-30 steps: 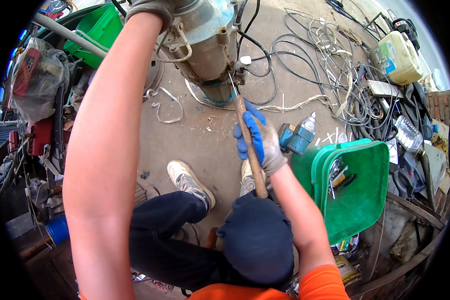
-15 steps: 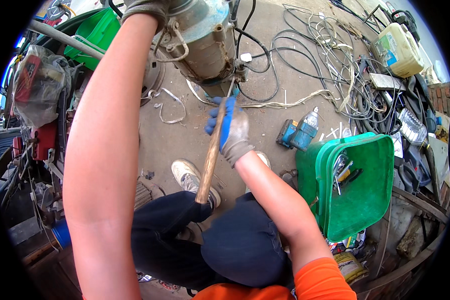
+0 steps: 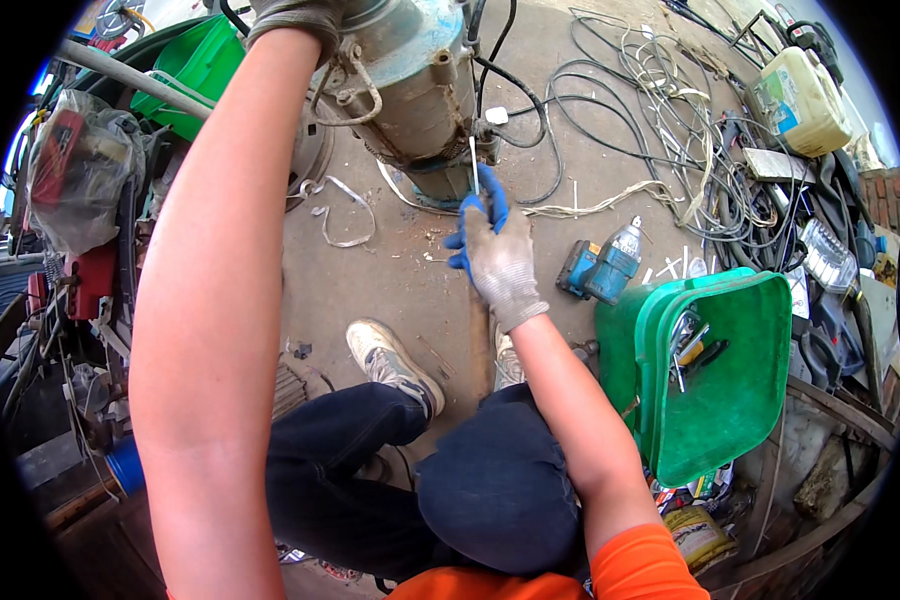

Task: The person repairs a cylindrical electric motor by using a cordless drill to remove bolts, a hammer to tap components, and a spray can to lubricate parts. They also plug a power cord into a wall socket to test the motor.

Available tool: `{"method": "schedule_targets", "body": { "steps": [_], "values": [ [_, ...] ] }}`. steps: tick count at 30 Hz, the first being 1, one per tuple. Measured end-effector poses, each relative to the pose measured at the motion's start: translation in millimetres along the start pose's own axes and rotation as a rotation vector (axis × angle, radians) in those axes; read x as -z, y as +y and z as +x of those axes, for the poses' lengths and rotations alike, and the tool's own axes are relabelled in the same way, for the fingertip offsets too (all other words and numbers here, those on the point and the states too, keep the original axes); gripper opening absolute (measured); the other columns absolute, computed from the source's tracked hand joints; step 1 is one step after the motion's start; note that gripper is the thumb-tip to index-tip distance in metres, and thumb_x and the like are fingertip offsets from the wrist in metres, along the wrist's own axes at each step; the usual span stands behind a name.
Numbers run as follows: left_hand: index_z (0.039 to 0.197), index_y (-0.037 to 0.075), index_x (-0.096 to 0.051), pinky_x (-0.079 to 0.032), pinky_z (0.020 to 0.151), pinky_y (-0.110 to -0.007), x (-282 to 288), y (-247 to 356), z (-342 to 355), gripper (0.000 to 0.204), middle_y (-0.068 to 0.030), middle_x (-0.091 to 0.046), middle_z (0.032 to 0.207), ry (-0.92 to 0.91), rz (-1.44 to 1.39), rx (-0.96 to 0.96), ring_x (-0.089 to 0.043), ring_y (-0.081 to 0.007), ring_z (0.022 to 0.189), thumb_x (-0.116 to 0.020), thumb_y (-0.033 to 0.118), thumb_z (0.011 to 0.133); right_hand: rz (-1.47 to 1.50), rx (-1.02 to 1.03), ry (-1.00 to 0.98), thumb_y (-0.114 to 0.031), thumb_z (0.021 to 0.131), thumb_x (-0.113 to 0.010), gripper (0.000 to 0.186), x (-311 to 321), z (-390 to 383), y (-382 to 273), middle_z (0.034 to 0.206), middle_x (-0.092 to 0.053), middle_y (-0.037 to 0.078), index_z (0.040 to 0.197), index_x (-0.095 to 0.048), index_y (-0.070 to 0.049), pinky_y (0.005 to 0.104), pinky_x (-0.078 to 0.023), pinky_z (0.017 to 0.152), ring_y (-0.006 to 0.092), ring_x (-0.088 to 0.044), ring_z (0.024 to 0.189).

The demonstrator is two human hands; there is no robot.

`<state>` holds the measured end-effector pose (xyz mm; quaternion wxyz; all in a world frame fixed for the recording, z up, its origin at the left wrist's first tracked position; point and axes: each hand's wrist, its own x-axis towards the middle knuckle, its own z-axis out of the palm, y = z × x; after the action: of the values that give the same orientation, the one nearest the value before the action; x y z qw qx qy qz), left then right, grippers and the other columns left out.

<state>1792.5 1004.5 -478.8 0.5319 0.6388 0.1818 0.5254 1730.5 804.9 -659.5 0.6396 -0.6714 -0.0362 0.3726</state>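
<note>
The person's gloved right hand (image 3: 497, 250) is low in front of a grimy cylindrical metal housing (image 3: 425, 105), its fingers closed around a long wooden-handled tool (image 3: 480, 350). The handle runs back from beneath the palm toward the person's knees; ahead of the fingertips, a thin pale shaft points to the housing's lower right edge. Whether the tip touches there is too small to tell. The forefinger lies nearly straight along the shaft, while the other visible fingers curl. The gloved left hand (image 3: 298, 18), ahead and to the left of the right fingers, is beside the housing's upper part; its own fingers are cut off, so their grip cannot be told. The step in hand appears to be probing or prying at that edge; the next move seems to call for a firm grip and careful aim. Right of the right-hand fingers lies a teal power drill (image 3: 613, 265), with a green bucket (image 3: 735, 425) nearer the person.
</note>
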Motion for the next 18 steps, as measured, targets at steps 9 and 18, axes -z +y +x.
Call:
{"method": "schedule_targets", "body": {
  "steps": [9, 18],
  "values": [
    [0.088, 0.001, -0.064, -0.04, 0.042, -0.024, -10, -4, -4, 0.024, -0.0008, -0.057, 0.063, 0.029, -0.052, 0.038, -0.05, -0.0089, 0.047, -0.078, 0.021, 0.084, -1.016, 0.488, 0.067, -0.022, 0.089, -0.053, 0.036, 48, 30, -34, 0.096, -0.067, 0.026, 0.12, -0.062, -0.007, 0.0503, -0.052, 0.081, 0.0416, -0.065, 0.09],
    [0.086, 0.0, -0.065, -0.041, 0.044, -0.025, -3, 5, -13, 0.027, -0.0013, -0.058, 0.063, -0.01, 0.014, -0.072, -0.052, -0.0093, 0.049, -0.077, 0.024, 0.084, -1.321, 0.448, -0.055, -0.022, 0.09, -0.053, 0.037, 43, 41, -64, 0.106, -0.066, 0.023, 0.124, -0.063, -0.011, 0.0462, -0.052, 0.086, 0.0372, -0.066, 0.096]
  ]
}}
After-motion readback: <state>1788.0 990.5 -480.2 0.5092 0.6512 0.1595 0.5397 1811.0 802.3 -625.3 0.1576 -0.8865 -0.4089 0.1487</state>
